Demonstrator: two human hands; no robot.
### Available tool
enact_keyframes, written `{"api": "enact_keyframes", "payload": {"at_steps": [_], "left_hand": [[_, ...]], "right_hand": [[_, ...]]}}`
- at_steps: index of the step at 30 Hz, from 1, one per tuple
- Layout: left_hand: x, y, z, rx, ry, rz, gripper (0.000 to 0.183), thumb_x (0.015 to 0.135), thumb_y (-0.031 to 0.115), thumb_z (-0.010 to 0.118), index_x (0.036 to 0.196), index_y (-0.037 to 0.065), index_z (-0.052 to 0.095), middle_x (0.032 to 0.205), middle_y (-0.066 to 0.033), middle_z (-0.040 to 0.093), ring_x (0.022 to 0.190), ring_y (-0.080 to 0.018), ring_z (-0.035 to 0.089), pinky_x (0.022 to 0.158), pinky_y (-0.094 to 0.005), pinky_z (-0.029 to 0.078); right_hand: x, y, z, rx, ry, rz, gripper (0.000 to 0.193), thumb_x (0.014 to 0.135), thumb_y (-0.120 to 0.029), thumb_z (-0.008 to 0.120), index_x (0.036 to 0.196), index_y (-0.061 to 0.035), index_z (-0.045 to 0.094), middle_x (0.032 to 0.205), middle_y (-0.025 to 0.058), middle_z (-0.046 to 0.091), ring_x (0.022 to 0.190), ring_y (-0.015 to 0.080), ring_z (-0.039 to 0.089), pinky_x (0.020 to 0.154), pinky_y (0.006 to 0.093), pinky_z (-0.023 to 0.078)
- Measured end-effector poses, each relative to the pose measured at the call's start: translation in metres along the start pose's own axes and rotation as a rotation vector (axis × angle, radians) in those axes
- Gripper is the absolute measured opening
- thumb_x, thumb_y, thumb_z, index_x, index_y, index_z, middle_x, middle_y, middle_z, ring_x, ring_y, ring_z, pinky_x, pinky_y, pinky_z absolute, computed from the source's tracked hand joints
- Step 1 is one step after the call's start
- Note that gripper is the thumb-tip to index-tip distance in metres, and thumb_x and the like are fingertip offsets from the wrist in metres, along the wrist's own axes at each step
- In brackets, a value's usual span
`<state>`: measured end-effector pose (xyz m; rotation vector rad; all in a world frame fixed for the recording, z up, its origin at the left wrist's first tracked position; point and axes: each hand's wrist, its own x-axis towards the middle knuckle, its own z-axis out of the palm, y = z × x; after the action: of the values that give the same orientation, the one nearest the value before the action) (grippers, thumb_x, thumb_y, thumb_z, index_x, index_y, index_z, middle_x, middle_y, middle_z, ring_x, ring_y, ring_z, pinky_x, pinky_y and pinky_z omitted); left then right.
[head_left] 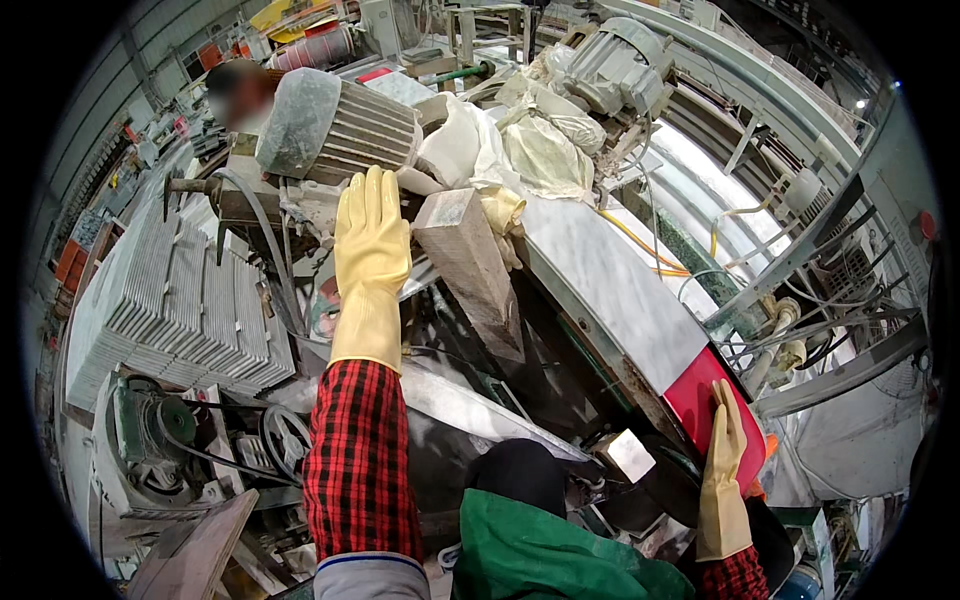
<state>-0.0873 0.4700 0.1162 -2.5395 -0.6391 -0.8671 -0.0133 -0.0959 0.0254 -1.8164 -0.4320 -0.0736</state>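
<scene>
My left hand [370,245], in a pale yellow rubber glove, is open with its fingers stretched out. Its fingertips overlap the lower edge of a dusty finned motor [360,125]; whether they touch it I cannot tell. Just right of that hand a rough grey-brown block [468,265] slopes down toward me. At the lower right my right hand [725,480], gloved alike, is open with straight fingers beside a red panel [693,390]. It seems to rest against the panel's surface. The panel adjoins a long white-grey marble slab [605,270].
Stacked pale slabs [170,310] stand at the left, above a green belt-driven machine [150,430]. Dusty cloths [540,140] and a second motor [615,65] lie at the back. Cables and a metal frame [790,260] crowd the right. A co-worker [240,95] is at upper left.
</scene>
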Motion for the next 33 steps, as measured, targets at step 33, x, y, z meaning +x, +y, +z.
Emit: {"api": "enact_keyframes", "payload": {"at_steps": [33], "left_hand": [[-0.016, 0.001, 0.007, -0.054, -0.005, -0.080, 0.076, 0.098, 0.034, 0.060, 0.157, -0.003, 0.032, 0.164, -0.0223, 0.032, 0.153, -0.0385, 0.028, 0.128, -0.0468, 0.018]], "right_hand": [[-0.010, -0.028, -0.009, 0.161, 0.061, 0.058, 0.052, 0.112, -0.021, 0.042, 0.150, 0.0150, 0.039, 0.153, 0.0283, 0.046, 0.145, 0.0328, 0.044, 0.123, 0.0393, 0.031]]}}
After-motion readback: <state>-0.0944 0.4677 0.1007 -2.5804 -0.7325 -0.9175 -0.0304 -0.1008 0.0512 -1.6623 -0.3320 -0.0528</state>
